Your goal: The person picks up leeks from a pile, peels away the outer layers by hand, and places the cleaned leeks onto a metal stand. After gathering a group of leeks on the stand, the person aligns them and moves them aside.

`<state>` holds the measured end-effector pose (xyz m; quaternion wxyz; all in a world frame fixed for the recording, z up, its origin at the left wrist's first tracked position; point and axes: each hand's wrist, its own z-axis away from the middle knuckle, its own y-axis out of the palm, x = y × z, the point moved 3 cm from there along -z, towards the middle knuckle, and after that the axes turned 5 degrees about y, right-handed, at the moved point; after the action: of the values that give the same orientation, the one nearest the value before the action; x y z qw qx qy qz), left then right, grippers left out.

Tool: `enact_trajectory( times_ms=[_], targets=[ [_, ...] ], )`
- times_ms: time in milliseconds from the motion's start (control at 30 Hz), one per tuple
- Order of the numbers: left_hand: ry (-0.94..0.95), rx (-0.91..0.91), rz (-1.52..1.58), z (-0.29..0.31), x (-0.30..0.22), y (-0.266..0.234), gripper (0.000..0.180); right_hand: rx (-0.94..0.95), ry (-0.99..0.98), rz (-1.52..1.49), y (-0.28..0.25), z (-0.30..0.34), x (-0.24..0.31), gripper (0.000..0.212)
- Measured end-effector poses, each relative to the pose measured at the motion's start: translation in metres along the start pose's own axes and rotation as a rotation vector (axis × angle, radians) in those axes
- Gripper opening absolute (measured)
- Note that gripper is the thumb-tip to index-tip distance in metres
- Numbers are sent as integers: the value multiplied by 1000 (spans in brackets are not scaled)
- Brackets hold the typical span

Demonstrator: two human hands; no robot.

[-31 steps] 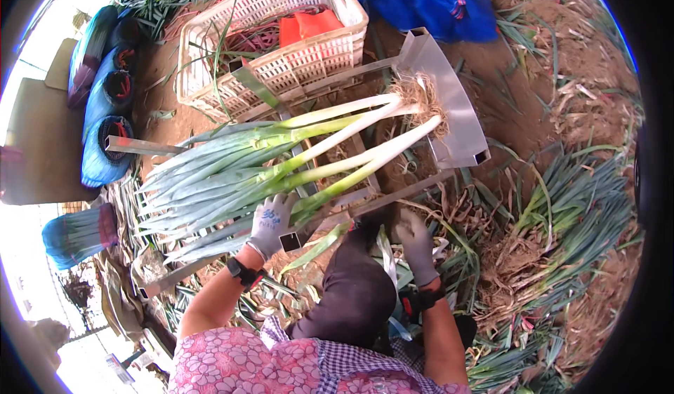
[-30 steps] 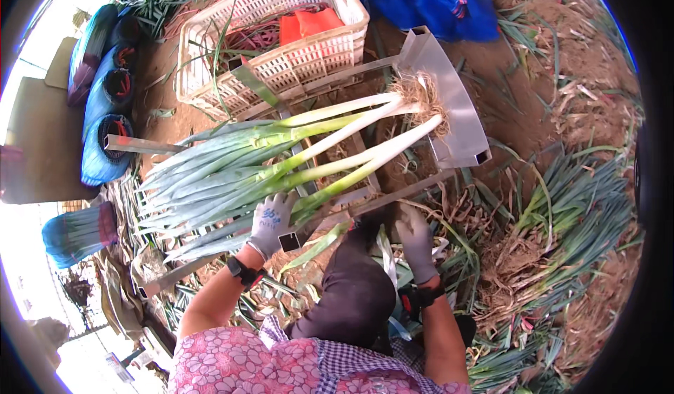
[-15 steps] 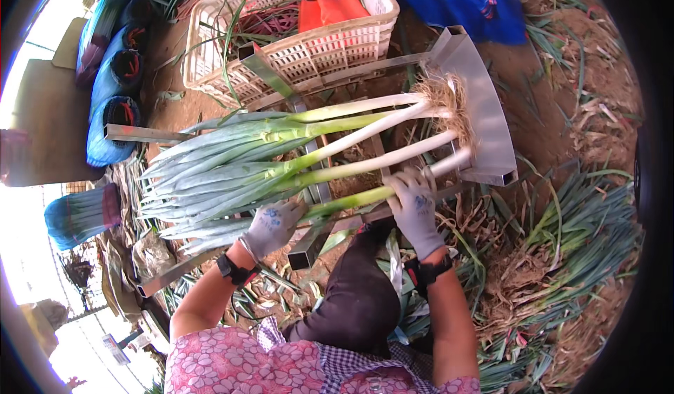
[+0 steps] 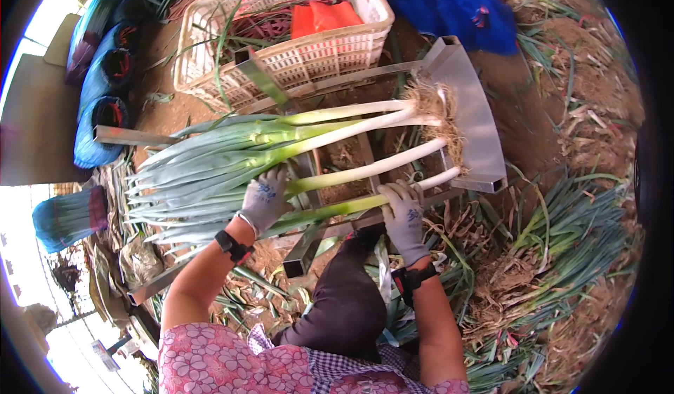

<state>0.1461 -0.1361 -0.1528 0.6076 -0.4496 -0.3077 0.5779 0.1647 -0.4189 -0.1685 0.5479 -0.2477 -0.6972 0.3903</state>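
Observation:
Several long green onions (image 4: 337, 176) lie side by side across a metal frame, leaves to the left and white shanks to the right. Their roots (image 4: 437, 117) are bunched near a curved metal end plate (image 4: 474, 113); the nearest onion's root end sits just below the others. My right hand (image 4: 404, 222), in a grey glove, has its fingers around the white part of the nearest onion. Also gloved, my left hand (image 4: 264, 199) rests with outstretched fingers on the leaves, over the near side of the bunch.
Beyond the frame stands a white plastic crate (image 4: 281, 64) with a red-orange cloth inside. Blue-wrapped bundles (image 4: 102, 124) stand at the left, and blue netting (image 4: 456, 11) lies at the far right. A heap of green onions (image 4: 569, 239) covers the ground to the right. A metal leg (image 4: 303, 254) juts toward me.
My left hand has moved up and away from me, off the nearest stalk and onto the leaves. My right hand stays on the nearest onion. The whole view has shifted slightly.

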Motion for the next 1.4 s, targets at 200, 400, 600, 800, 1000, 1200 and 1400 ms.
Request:
enact_trajectory(
  times_ms=[200,400,600,800,1000,1200,1400],
  targets=[
    [212,-93,178,-6,16,10,55,-31,16,-39,5,3,-2,32],
    [291,453,661,-16,6,-7,42,-244,77,-200,-26,-3,-6,22],
    [335,380,670,-24,13,7,40,-160,20,92,-10,-35,-24,22],
    [172,280,385,8,0,3,43,-161,57,82,-2,-24,-30,17],
    [61,-308,-73,-12,10,-34,42,-191,66,152,1,-27,-25,14],
    [147,-189,-182,-47,27,-12,32,-203,66,116,1,-27,-25,15],
    [419,79,640,-28,6,-37,42,-233,47,65,-9,-26,-25,18]
  ],
)
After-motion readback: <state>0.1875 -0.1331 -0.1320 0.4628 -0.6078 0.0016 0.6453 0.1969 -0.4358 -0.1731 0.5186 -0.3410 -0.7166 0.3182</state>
